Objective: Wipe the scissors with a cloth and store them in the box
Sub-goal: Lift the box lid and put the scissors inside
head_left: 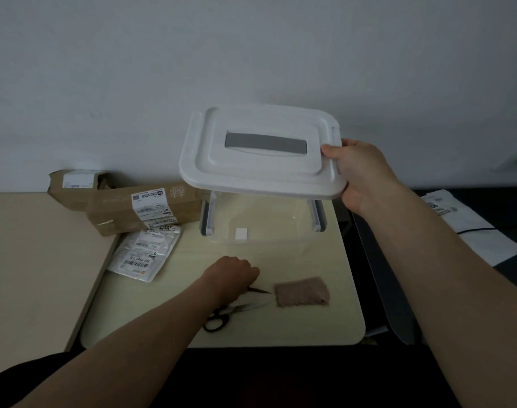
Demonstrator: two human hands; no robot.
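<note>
My right hand (360,175) grips the right edge of the white lid (251,169) with the grey handle, thumb on top, and holds it tilted above the clear plastic box (281,240). The box stands at the back of the pale mat (325,325). My left hand (233,275) is curled on the mat in front of the box, over a small pair of scissors whose dark pointed tip (261,290) sticks out to the right. A second pair, black-handled scissors (222,318), lies just below that hand. A folded brown cloth (302,295) lies to the right of both tips.
Two brown cardboard parcels (145,207) and a white mail bag (147,254) lie left of the box. A white paper sheet (469,231) sits on the dark surface to the right. The wall stands close behind the box.
</note>
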